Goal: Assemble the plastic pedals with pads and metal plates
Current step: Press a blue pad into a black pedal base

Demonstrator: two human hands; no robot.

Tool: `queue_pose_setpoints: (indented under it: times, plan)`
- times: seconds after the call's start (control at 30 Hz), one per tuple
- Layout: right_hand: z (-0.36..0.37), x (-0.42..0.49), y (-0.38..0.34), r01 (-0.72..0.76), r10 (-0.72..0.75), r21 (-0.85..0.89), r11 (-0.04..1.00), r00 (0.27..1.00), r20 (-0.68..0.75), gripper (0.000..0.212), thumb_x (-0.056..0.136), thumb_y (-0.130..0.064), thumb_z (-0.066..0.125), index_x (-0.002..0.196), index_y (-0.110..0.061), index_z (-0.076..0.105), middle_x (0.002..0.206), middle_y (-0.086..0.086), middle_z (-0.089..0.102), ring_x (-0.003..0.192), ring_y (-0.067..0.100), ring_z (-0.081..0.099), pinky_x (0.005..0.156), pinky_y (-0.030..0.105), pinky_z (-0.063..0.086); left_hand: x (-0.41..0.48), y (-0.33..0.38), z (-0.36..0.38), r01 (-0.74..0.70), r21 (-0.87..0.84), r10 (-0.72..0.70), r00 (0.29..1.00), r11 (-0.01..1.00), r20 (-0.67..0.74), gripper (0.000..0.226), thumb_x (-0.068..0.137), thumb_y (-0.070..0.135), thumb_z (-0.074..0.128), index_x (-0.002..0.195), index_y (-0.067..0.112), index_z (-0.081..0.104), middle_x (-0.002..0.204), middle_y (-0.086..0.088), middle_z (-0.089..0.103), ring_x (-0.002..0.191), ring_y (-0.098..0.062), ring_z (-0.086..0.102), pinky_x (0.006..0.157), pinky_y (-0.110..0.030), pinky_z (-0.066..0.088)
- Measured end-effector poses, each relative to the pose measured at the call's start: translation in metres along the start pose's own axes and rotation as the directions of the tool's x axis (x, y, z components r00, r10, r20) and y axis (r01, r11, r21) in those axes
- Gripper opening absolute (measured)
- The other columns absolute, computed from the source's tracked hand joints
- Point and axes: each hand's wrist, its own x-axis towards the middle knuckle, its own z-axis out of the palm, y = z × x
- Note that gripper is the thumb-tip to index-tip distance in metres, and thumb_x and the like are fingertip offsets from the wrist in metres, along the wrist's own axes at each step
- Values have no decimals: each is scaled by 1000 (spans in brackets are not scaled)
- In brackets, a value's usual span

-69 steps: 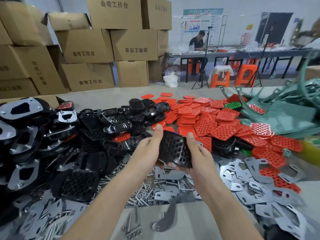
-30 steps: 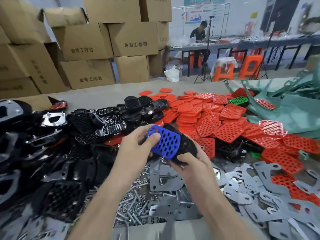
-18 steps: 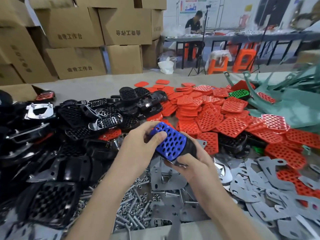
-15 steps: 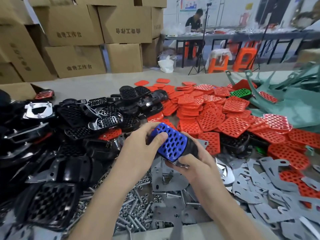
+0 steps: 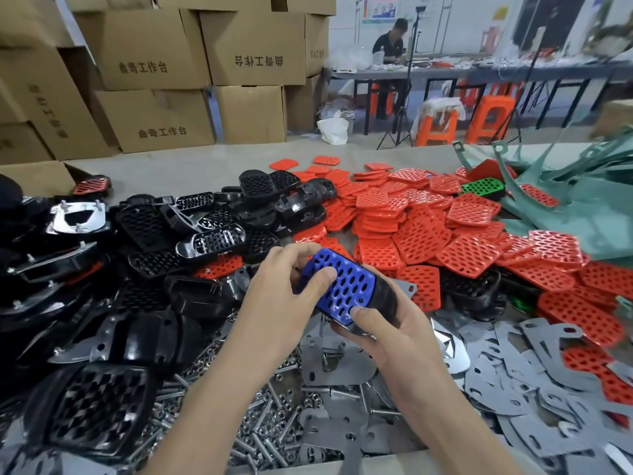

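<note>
Blue pad (image 5: 346,289) now hides most of the pedal (image 5: 385,298) gripped by left hand (image 5: 284,303) and right hand (image 5: 394,332).

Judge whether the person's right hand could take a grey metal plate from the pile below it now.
Probably not yet: the right hand grips the black plastic pedal carrying the blue perforated pad. The grey metal plates lie uncovered just below, so once freed, likely yes.
</note>
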Motion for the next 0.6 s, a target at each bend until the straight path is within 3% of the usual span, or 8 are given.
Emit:
queue_pose_setpoints:
  times: [0.13, 0.2, 0.27, 0.3, 0.4, 0.47, 0.6]
  plan:
    - [2, -1, -4, -19, 19, 42, 999, 1000, -10, 51, 74, -6, 67, 124, -18, 66, 102, 2, 78, 99, 23, 75, 76, 30, 62, 0, -1, -2, 45, -80, -42, 998, 996, 36, 18, 93, 34, 67, 103, 47, 60, 101, 13, 64, 85, 2, 58, 73, -8, 43]
    - [3, 0, -5, -38, 41, 80, 996, 999, -34, 48, 81, 1, 72, 125, -16, 65, 103, 6, 78, 100, 25, 75, 78, 33, 62, 2, -3, -8, 96, -180, -85, 994, 979, 73, 15, 95, 30, 65, 103, 43, 65, 97, 13, 71, 80, 3, 63, 71, -15, 48]
    - [2, 0, -5, -62, 70, 140, 988, 996, -54, 40, 92, 9, 63, 126, -12, 65, 112, 14, 75, 104, 32, 74, 79, 36, 63, 5, -4, -17, 164, -314, -161, 986, 935, 36, 13, 98, 24, 62, 105, 33, 70, 92, 8, 74, 71, -4, 64, 65, -23, 51]
    - [1, 0, -6, -74, 87, 168, 983, 994, -68, 39, 93, 10, 58, 125, -11, 65, 115, 17, 73, 105, 34, 73, 79, 37, 63, 8, -4, -22, 213, -444, -236, 972, 870, 3, 14, 99, 20, 61, 107, 26, 70, 92, 4, 75, 70, -8, 66, 61, -26, 52]
    - [1, 0, -9, -83, 111, 229, 970, 987, -112, 41, 92, 14, 55, 122, -12, 65, 107, 15, 73, 97, 38, 69, 80, 45, 63, 16, -5, -35, 317, -818, -429, 898, 480, 96, 15, 94, 7, 61, 109, 5, 64, 96, -8, 78, 76, -15, 74, 59, -26, 58]
    - [1, 0, -11, -75, 116, 273, 959, 983, -139, 39, 90, 16, 54, 118, -9, 63, 105, 16, 73, 95, 38, 70, 87, 53, 61, 17, -5, -35, 423, -846, -458, 853, 326, 250, 23, 81, 7, 66, 103, 3, 65, 85, -9, 77, 67, -15, 71, 55, -26, 57]
    - [0, -1, -15, -70, 137, 329, 942, 973, -184, 32, 89, 17, 53, 104, -11, 57, 93, 15, 73, 85, 32, 71, 87, 50, 58, 12, 6, -13, 620, -761, -503, 728, 192, 466, 36, 66, 7, 68, 100, -2, 67, 70, -10, 71, 51, -13, 60, 45, -22, 51]
